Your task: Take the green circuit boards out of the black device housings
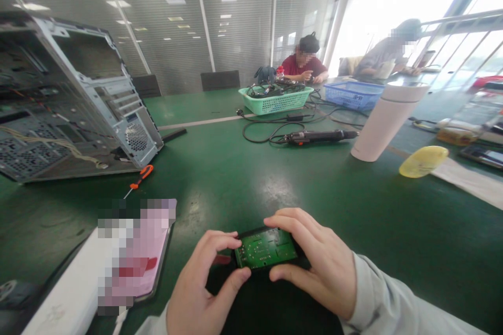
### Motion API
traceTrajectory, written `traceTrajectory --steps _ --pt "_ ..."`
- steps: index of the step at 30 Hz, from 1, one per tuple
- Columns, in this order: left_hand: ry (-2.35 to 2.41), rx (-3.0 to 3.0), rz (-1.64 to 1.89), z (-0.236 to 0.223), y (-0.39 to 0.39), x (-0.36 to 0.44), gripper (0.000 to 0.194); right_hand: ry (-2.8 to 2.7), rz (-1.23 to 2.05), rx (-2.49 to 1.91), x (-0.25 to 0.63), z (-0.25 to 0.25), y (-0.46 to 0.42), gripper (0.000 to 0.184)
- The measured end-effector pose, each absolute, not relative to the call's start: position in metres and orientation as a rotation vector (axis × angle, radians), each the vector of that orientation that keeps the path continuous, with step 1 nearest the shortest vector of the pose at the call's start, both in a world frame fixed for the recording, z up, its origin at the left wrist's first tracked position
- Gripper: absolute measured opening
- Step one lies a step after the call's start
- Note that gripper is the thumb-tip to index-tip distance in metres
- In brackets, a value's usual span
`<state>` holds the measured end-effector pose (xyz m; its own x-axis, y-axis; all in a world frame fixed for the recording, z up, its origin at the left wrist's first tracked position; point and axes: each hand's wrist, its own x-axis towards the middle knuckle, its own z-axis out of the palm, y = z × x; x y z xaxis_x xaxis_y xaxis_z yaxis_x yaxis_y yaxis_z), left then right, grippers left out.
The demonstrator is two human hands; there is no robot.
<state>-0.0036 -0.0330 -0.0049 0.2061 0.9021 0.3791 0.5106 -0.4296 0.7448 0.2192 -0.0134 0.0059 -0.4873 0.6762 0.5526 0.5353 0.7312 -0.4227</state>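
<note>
Between my two hands is a green circuit board (267, 248) set in a dark frame or casing, its solder side facing up. My left hand (210, 272) grips its left end, with the thumb at the near corner and the fingers at the far one. On the right end, my right hand (314, 256) holds it the same way, fingers along the far edge and thumb near the front edge. The underside of the board is hidden. Left of my hands lie a pink phone (143, 261) with a cable and a white box-like object (74, 282).
An open computer case (133, 136) stands at the left, with an orange-handled screwdriver (141, 177) beside it. Farther back are a corded electric screwdriver (318, 137), a green basket (275, 100) of cables and a blue basket (353, 95). A pink tumbler (383, 123) stands right; two people sit beyond.
</note>
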Motion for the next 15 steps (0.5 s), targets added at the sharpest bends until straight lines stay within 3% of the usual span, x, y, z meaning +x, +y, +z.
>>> traceTrajectory --steps 10,15 --pt "1.369 2.293 1.174 -0.003 -0.0373 -0.0049 0.022 -2.204 0.141 -0.918 0.2171 0.0095 -0.0155 0.037" --pt "1.428 2.643 1.075 -0.0003 -0.0369 -0.0051 0.049 -2.196 -0.003 -0.872 0.2116 0.0075 -0.0192 0.035"
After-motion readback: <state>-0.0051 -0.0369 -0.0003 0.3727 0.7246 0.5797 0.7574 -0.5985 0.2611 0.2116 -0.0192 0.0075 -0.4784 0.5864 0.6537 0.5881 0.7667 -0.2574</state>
